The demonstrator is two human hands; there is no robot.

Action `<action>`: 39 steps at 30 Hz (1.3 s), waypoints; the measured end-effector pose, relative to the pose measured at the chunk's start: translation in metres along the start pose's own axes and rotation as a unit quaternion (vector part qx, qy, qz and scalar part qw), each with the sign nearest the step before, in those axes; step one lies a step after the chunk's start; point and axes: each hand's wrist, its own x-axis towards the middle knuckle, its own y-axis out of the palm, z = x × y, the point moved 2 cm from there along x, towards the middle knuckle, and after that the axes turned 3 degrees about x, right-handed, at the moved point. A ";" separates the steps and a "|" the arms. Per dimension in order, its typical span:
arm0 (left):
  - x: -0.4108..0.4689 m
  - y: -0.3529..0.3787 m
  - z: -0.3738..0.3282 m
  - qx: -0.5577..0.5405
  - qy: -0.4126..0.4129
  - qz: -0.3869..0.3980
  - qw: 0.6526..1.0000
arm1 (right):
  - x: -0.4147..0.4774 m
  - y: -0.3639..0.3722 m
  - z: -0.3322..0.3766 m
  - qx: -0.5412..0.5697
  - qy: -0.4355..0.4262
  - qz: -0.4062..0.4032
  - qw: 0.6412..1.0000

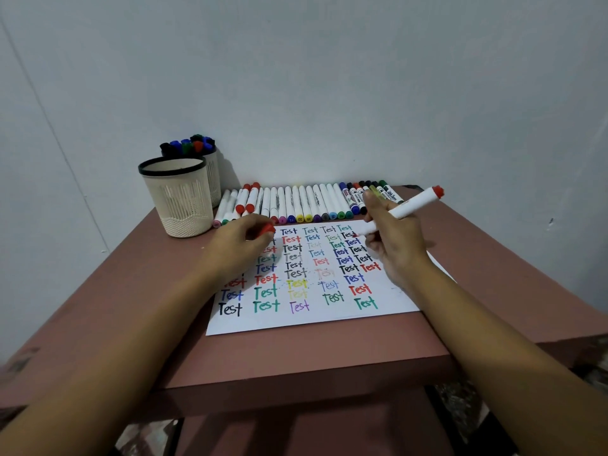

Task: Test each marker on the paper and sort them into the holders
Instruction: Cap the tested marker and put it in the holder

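Note:
My right hand (393,241) grips a white marker with a red end (415,204), its tip down over the upper right of the paper (312,319). My left hand (238,246) holds the red cap (266,230) above the paper's upper left. The sheet is covered with "Test" written in many colours. A row of several markers (296,202) lies along the back of the table. An empty cream mesh holder (179,199) stands at the left. Behind it, a second holder (212,172) is filled with several markers.
The brown table (296,360) stands in a corner against white walls. Its front edge is close to me and its right edge runs just beyond the paper. Below the table, patterned floor shows at both sides.

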 end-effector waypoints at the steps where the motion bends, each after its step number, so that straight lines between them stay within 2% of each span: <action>1: -0.001 0.000 -0.003 -0.002 0.015 0.001 1.000 | -0.001 0.003 -0.001 0.021 0.018 0.027 0.999; 7: -0.007 0.007 -0.014 -0.034 0.078 0.045 0.995 | -0.008 0.016 -0.002 0.121 0.099 0.146 0.977; 23: -0.008 0.013 -0.023 -0.043 0.122 0.041 0.991 | -0.012 0.029 -0.011 0.011 0.045 0.257 0.965; 28: -0.011 0.014 -0.027 -0.017 0.168 0.007 0.986 | -0.012 0.029 -0.013 -0.058 0.001 0.252 0.966; 34: -0.015 0.018 -0.033 0.034 0.248 -0.065 0.966 | -0.013 0.030 -0.014 -0.007 0.051 0.246 0.968; 39: -0.016 0.020 -0.038 0.048 0.249 -0.082 0.964 | -0.010 0.031 -0.015 0.016 0.071 0.252 0.965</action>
